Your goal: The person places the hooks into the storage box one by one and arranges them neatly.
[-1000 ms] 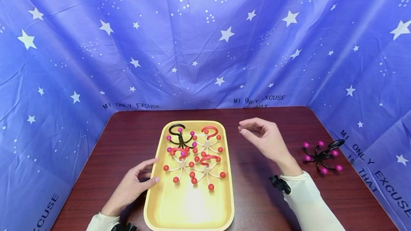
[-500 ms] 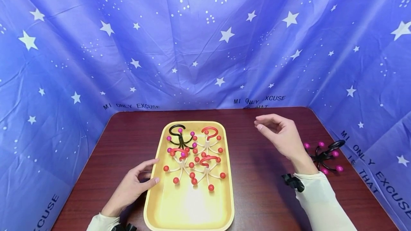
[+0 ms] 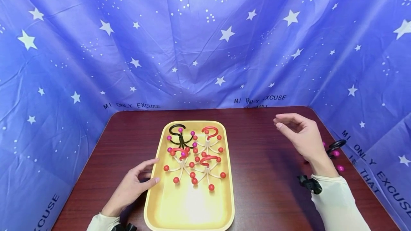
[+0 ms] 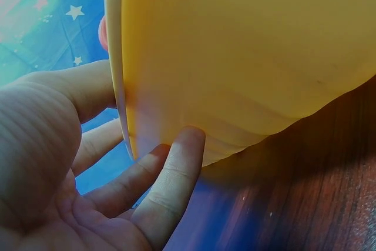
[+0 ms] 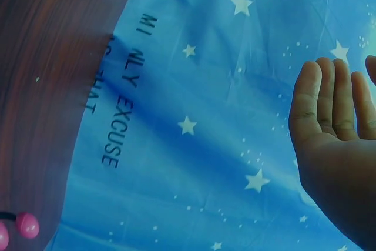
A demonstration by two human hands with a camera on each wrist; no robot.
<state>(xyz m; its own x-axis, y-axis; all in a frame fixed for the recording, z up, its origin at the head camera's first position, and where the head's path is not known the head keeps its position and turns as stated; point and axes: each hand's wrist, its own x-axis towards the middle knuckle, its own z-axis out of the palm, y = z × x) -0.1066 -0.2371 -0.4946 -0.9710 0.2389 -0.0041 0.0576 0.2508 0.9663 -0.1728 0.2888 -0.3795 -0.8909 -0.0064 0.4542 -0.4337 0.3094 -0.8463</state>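
My left hand (image 3: 133,183) holds the left rim of a yellow tray (image 3: 189,209), thumb over the edge. In the left wrist view its fingers (image 4: 183,163) lie against the tray's outer wall. One black claw massager (image 3: 181,139) with purple balls and three white ones with red hook handles, such as the front one (image 3: 207,168), sit in the tray's far half. To the right, my right hand (image 3: 302,136) hangs over the table with loosely bent fingers and holds nothing. Its wrist partly hides another black massager (image 3: 335,147) with pink balls.
The dark red wooden table (image 3: 257,195) is enclosed at the back and sides by a blue star-patterned cloth (image 3: 199,63). The right-hand massager lies near the table's right edge. In the right wrist view, a pink ball (image 5: 27,226) shows at lower left.
My right hand has moved right, away from the tray, and now covers part of the black massager on the table. The left hand and the tray have stayed put.
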